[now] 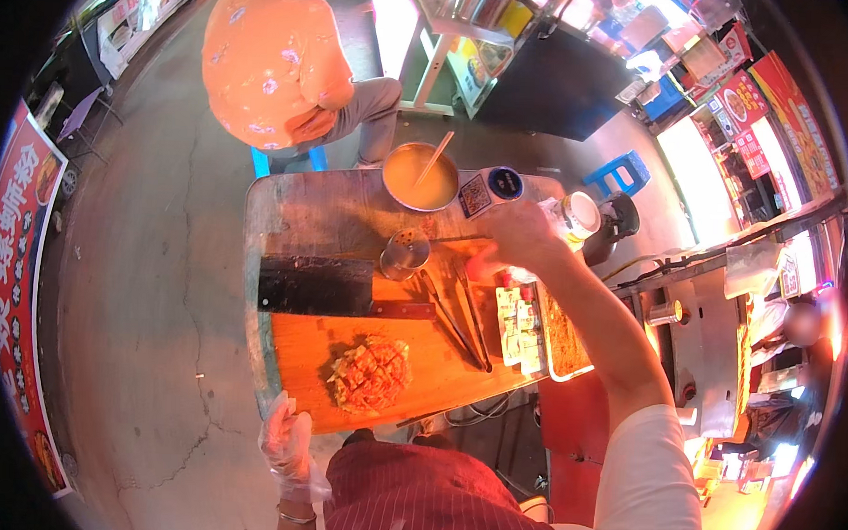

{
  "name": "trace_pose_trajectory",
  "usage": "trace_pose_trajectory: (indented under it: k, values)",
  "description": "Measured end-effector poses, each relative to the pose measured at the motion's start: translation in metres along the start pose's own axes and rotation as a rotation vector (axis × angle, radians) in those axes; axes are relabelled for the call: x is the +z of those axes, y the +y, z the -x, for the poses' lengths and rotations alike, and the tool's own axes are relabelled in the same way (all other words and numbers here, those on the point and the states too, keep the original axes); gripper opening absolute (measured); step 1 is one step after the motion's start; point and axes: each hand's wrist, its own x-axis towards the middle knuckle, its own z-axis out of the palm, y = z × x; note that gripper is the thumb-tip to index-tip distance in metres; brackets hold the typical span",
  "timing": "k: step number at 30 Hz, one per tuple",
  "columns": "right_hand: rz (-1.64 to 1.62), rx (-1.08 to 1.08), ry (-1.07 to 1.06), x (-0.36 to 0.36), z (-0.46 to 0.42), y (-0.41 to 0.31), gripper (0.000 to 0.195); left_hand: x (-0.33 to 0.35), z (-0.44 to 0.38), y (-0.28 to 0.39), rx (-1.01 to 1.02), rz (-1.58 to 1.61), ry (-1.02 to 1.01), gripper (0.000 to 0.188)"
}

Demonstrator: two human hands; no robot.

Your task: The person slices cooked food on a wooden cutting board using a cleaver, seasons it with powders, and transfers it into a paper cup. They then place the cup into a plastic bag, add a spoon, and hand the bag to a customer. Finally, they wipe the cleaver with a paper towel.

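My left hand (286, 439), in a clear plastic glove, hangs beside the table's near left corner with nothing visible in it. My right hand (512, 236) reaches across to the far right of the table, by a white-lidded tub (580, 216). Blur hides its fingers, so I cannot tell whether it grips anything. A cut-up, reddish flat pancake (370, 374) lies on the wooden board (294, 386). Beyond it rests a broad cleaver, its dark blade (316, 285) to the left. A pair of tongs (473, 316) lies to the right, and a metal cup-shaped vessel (405, 254) stands farther back.
A metal bowl of yellow liquid (420, 177) with a stick in it stands at the far edge. Beside it is a printed-code stand (477, 195). Packets (518, 328) and a crumb-filled tray (565, 340) lie at right. A seated person (277, 63) is opposite; a blue stool (620, 175) stands beyond.
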Motion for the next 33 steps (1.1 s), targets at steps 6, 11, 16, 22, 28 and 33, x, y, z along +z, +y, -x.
trace_pose_trajectory:
  k: [6, 11, 16, 22, 28, 33]
  values:
    - [-0.388, 0.469, 0.314, 0.013, 0.027, 0.161, 0.066, -0.007, -0.002, -0.008, -0.005, -0.272, -0.034, 0.041]
    - [-0.385, 0.694, 0.29, 0.11, 0.016, 0.228, 0.101, -0.014, 0.02, -0.027, 0.147, -0.311, -0.012, 0.041]
    - [-0.518, 0.72, 0.191, 0.135, 0.014, 0.239, 0.126, -0.002, 0.036, -0.032, 0.187, -0.156, -0.051, 0.04]
    - [-0.472, 0.726, 0.201, 0.108, 0.018, 0.229, 0.116, 0.02, 0.056, -0.042, 0.146, -0.297, 0.045, 0.036]
    - [-0.491, 0.673, 0.175, 0.076, 0.032, 0.238, 0.105, 0.036, 0.071, -0.044, 0.138, -0.304, 0.078, 0.036]
    - [-0.557, 0.67, 0.317, 0.061, 0.056, 0.257, 0.103, 0.05, 0.083, -0.03, 0.014, -0.198, 0.09, 0.041]
